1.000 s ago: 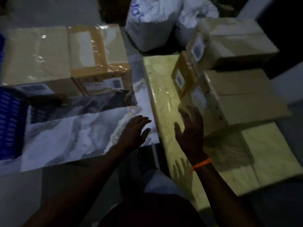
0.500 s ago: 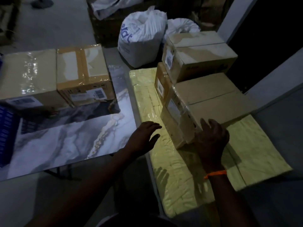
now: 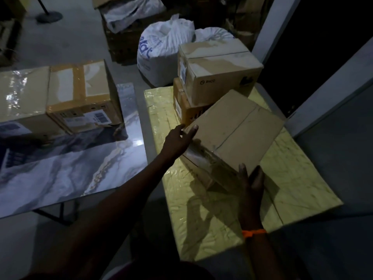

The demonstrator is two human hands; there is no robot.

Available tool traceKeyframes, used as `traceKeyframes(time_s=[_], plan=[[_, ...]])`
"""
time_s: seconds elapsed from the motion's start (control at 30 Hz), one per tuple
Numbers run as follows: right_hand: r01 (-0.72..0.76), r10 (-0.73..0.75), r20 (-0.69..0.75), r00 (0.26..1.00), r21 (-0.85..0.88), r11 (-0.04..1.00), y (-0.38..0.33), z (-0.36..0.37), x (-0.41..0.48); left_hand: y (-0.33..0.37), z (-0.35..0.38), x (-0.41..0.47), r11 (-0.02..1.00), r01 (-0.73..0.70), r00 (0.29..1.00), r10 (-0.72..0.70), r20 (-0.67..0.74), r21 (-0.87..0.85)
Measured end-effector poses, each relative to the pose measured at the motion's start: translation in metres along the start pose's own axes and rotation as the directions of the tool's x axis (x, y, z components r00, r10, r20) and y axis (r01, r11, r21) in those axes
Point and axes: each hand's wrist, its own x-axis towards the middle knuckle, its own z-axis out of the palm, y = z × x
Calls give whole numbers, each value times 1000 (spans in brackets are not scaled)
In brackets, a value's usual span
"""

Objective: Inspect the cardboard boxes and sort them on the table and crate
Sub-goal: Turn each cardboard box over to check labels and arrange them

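Observation:
A plain cardboard box sits turned at an angle and tipped on the yellow-covered table. My left hand grips its left corner, thumb on the top face. My right hand, with an orange band at the wrist, holds its near corner, thumb and fingers on either side. Behind it a printed box is stacked on an orange-brown box. A taped box and a plastic-wrapped box stand on the marble-patterned table. A patch of blue crate shows at the far left.
A narrow gap of floor separates the two tables. White sacks lie on the floor behind the stack. A pale pillar and a dark wall close off the right side. A stand base is at the far left.
My left hand moved from the marble table's edge to the box's left corner. My right hand shifted to its near corner. The box has turned and come away from the stack.

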Motion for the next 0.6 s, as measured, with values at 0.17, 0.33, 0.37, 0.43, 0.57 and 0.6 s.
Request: traceKeyframes(time_s=[0.17,0.33,0.37,0.43,0.57,0.6], plan=[[-56,48,-188,981,-40,998,-1,-6,-9,-3,9,-32,998,-32,999,31,-13,-52],[-89,89,-54,995,-1,996,-13,-7,-47,-37,-23,-86,953,76,977,-130,-168,-294],[-105,106,-46,993,28,994,-19,-4,-54,-42,-31,-97,953,70,969,-135,-205,-296],[-104,104,-6,995,54,993,-24,6,-69,-44,-51,-123,930,66,947,-173,-271,-362],[-81,74,163,984,35,996,-32,59,-104,-77,-111,-166,856,27,866,-279,-416,-516],[-71,62,228,972,33,997,-30,75,-110,-85,-126,-174,849,28,842,-304,-446,-527]])
